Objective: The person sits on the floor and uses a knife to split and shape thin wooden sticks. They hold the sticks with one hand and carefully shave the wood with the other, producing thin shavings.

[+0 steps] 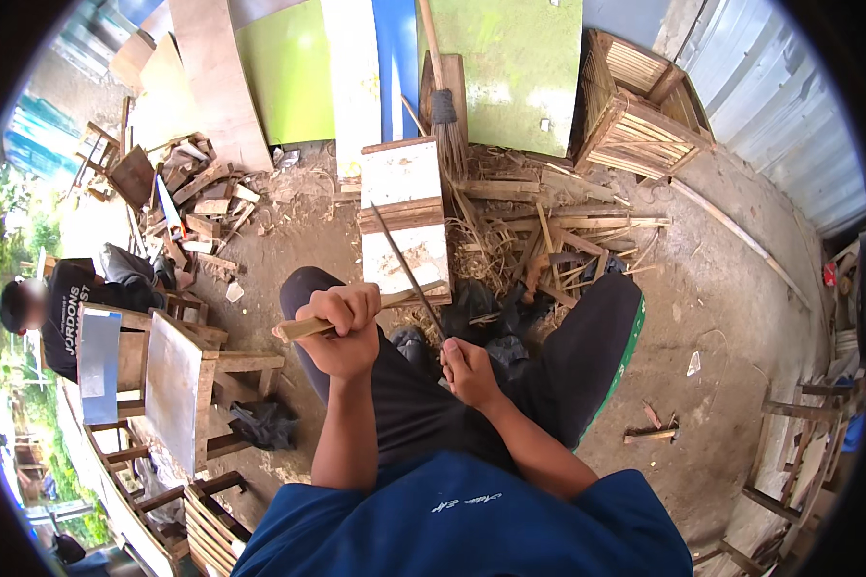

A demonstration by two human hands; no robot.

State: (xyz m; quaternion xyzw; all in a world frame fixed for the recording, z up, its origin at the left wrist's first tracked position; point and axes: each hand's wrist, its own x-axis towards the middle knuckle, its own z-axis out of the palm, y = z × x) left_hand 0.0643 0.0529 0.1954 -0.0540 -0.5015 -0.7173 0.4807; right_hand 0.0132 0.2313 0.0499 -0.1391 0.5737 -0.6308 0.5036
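My left hand (341, 327) is closed around a pale wooden strip (303, 329), raised above my left thigh. One end of the strip sticks out to the left; the other runs right toward the white-topped wooden bench (399, 260). In my right hand (470, 372), low between my knees, is the grip of a long knife (403, 258). Its thin dark blade points away and to the left, over the bench top, and crosses the strip's far end in the picture. Whether blade and strip touch, I cannot tell.
Wood scraps (548, 240) lie right of the bench, a broom (445, 111) stands behind it, and slatted crates (644, 115) sit at the far right. Left are a scrap pile (202, 197), a worn wooden table (178, 389) and a seated person (68, 308).
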